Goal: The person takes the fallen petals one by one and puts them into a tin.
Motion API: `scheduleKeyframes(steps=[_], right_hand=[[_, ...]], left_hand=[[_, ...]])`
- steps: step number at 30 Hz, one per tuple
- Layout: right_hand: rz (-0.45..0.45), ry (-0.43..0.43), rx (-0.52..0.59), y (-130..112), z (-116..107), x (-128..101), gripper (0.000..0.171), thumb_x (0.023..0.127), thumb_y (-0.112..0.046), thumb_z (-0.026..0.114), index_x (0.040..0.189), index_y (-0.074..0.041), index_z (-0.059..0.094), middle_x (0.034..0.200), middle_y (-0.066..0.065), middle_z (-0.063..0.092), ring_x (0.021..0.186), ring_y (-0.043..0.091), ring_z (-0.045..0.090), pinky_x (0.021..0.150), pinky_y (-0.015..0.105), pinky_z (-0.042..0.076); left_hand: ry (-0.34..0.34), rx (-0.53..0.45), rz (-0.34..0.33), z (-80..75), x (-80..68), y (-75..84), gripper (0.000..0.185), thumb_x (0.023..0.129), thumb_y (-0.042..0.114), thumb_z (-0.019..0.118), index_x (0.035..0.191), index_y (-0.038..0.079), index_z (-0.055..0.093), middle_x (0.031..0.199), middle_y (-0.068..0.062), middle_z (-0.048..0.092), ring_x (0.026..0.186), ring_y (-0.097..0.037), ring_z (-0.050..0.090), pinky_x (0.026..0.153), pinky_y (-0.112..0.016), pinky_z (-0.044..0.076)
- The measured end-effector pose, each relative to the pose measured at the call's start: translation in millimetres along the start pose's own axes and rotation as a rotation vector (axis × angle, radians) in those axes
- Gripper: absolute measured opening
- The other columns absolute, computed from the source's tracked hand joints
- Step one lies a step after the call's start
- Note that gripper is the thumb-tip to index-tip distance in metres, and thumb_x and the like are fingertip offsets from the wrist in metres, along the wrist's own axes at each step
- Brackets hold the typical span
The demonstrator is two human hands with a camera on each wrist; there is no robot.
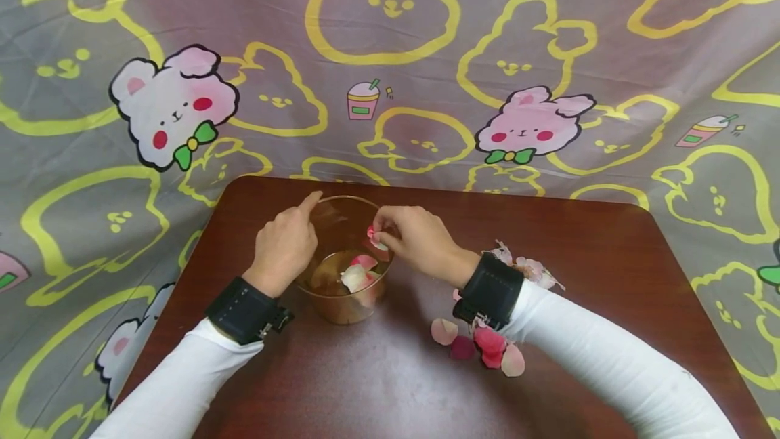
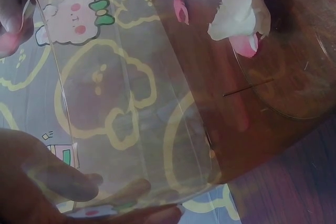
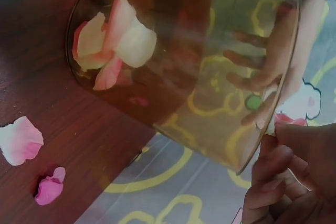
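A transparent amber-tinted tub [image 1: 342, 307] stands on the table, with several white and pink petals [image 1: 358, 279] at its bottom. My left hand [image 1: 282, 249] holds the tub's left side at the rim, its fingers showing through the wall in the right wrist view. Over the opposite side of the rim, my right hand [image 1: 423, 239] pinches a pink-and-white petal [image 1: 378, 244] between thumb and fingertips. That petal [image 3: 290, 120] is partly hidden by the fingers in the right wrist view.
Loose pink, white and dark magenta petals [image 1: 489, 345] lie on the brown table [image 1: 365, 391] beneath the right forearm. Behind that wrist sits a pale pink petal heap [image 1: 536, 272], partly covered. A patterned curtain [image 1: 420, 80] hangs behind the table's far edge.
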State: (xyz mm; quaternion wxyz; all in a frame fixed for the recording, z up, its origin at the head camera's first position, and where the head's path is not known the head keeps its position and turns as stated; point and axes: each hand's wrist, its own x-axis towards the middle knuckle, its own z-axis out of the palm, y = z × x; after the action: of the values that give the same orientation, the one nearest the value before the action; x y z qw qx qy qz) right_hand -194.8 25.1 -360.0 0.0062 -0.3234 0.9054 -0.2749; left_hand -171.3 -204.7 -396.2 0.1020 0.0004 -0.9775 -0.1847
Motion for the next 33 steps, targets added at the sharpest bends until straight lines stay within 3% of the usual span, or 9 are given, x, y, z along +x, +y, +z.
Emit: scheduleKeyframes(steps=[8,20,27,33], right_hand=[[-0.017,-0.043,-0.054,-5.5,7.4,-3.1,0.004,0.094,-0.021,0.072,0.092,-0.018,0.070,0.087,-0.006,0.073,0.074,0.009,0.059,0.062,0.032,0.047],[-0.034,-0.089,-0.079,-7.2,8.3,-5.3,0.013,0.091,-0.032,0.075,0.092,-0.020,0.069,0.075,-0.008,0.065,0.068,0.006,0.057,0.059,0.028,0.043],[-0.023,-0.032,-0.017,-1.0,-0.4,-0.8,0.014,0.092,-0.031,0.074,0.095,-0.018,0.070,0.081,-0.006,0.069,0.068,0.009,0.055,0.059,0.027,0.041],[0.054,0.087,0.152,20.9,-12.7,9.5,0.013,0.094,-0.023,0.072,0.097,-0.011,0.071,0.086,0.002,0.071,0.072,0.015,0.061,0.066,0.029,0.044]], left_hand=[[-0.006,0.002,-0.005,-0.4,-0.8,0.9,0.052,0.096,0.005,0.049,0.146,0.016,0.051,0.088,-0.023,0.068,0.067,-0.045,0.065,0.052,-0.052,0.048],[-0.018,0.005,-0.010,-0.7,-0.4,0.6,0.052,0.096,0.006,0.048,0.147,0.016,0.050,0.087,-0.023,0.067,0.067,-0.044,0.065,0.052,-0.051,0.048],[-0.019,0.003,-0.003,0.1,-0.2,-0.1,0.052,0.096,0.006,0.049,0.147,0.015,0.051,0.087,-0.023,0.067,0.067,-0.043,0.065,0.051,-0.049,0.048],[-0.027,0.002,-0.007,-0.6,0.3,0.9,0.053,0.095,0.006,0.050,0.147,0.015,0.050,0.089,-0.024,0.068,0.067,-0.043,0.065,0.051,-0.049,0.047]])
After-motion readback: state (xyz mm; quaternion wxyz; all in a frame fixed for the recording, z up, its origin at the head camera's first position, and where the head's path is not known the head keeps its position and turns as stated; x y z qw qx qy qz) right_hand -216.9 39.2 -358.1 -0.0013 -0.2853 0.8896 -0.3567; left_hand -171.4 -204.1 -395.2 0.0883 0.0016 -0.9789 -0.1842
